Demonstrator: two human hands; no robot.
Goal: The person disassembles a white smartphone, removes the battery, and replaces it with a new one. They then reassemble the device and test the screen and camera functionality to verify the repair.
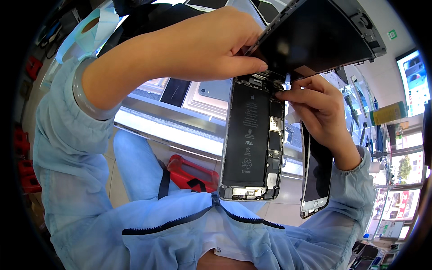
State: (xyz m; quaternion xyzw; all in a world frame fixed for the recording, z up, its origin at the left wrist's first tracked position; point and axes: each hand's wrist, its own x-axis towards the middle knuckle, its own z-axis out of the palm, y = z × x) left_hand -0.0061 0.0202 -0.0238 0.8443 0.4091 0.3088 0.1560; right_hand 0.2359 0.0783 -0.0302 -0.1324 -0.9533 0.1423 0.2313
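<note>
Counter (180, 133) spans upper left to centre, lit front edge showing. Raised screen (310, 38) blocks upper right. Opened phone body (252, 139) at centre, long axis near vertical, top end up; lower end overhangs counter edge. White-edged panel (317, 171) lower right, narrow gap between. Left hand (231, 40) clamped on screen's left edge; right hand (317, 101) at body's upper-right corner, grip unclear.

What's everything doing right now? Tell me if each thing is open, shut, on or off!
Phone: open, its insides showing.
Its screen: lifted up and tilted, dark.
Battery: sitting inside the phone.
White-edged screen: dark.
Wall monitor: on, lit up.
Jacket zipper: unzipped at the top.
</note>
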